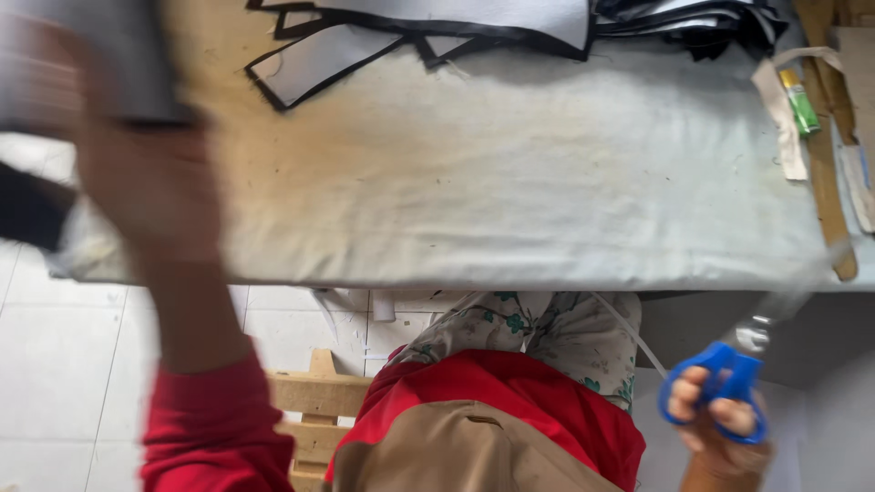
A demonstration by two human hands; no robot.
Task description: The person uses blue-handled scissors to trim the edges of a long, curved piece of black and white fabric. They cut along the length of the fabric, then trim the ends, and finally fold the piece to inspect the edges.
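Nearest the camera, at 6 o'clock, the person's lap is showing: a tan cloth (474, 451) over a red garment (510, 383) and floral trousers (556, 333).

At 9 o'clock the left hand (150, 182) is appearing heavily blurred. Its fingers are closing over the lower edge of a grey panel piece (87, 59) at 10 o'clock, off the left end of the worktop (510, 173). How firmly they are pinching cannot be told through the blur. Judged from its flat shape and dark edging, the piece is likely light, thin and flexible; an edge grip with support near the middle would probably keep it from flopping.

At 12 o'clock a stack of similar grey pieces with black borders (437, 27) is lying on the far side of the cloth-covered worktop, which is showing a brown stain.

At 2 o'clock a small green tube (801, 102), tan strips (784, 118) and a wooden batten (828, 173) are lying along the right edge.

At 4 o'clock the right hand (715, 419) is holding blue-handled scissors (715, 387), fingers threaded through the loops and closed on them; the blades are blurred, pointing up-right. The worktop edge is standing between the two hands.

A wooden pallet (314, 401) is resting on the tiled floor (55, 364) at 7 o'clock.
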